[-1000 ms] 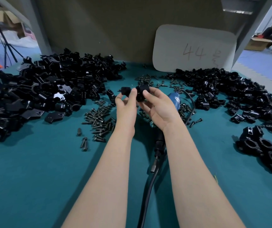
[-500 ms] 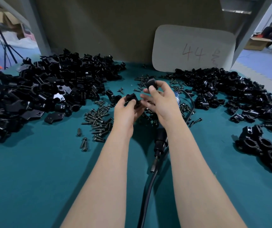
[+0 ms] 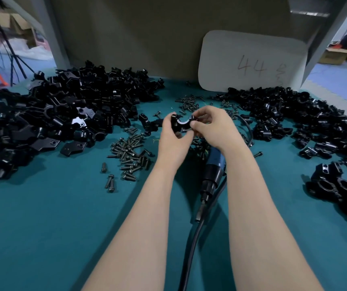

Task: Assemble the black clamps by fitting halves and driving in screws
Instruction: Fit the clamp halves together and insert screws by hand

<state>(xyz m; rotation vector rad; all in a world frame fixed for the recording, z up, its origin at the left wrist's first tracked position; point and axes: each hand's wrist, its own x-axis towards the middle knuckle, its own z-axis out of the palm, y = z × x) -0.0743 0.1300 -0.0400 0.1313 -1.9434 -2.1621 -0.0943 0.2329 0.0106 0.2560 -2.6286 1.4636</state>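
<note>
- Pinching one black clamp piece between them, the left hand curls round its left end and the right hand nips its right end with bent fingertips. The piece is held in the air above the teal table, with its half-round saddle facing up.
- Whether the fingers hold one half or two, I cannot tell.
- Risk, as I judge it: the hold is by fingertips only, so a slip while mating the halves could drop the piece among the loose screws just below. It could also fall into a heap of look-alikes.
- Risk: halves that meet skewed would leave the holes misaligned, and a screw could go in crooked and bind.
- Risk: the electric screwdriver lies under the right wrist and its cable runs back between the forearms. A forearm could snag the cable and drag parts about.
- Counts: two hands, one screwdriver, and one white board marked "44".
- Black clamp parts: two big heaps, the left heap and the right heap, each far too many to count.
- Screws: two scatters, the near one and a far scatter, both uncountable. About three stragglers lie apart on the near left.
- Assembled clamps: one cluster of several at the right edge, partly cut off, so I have no exact count.
</note>
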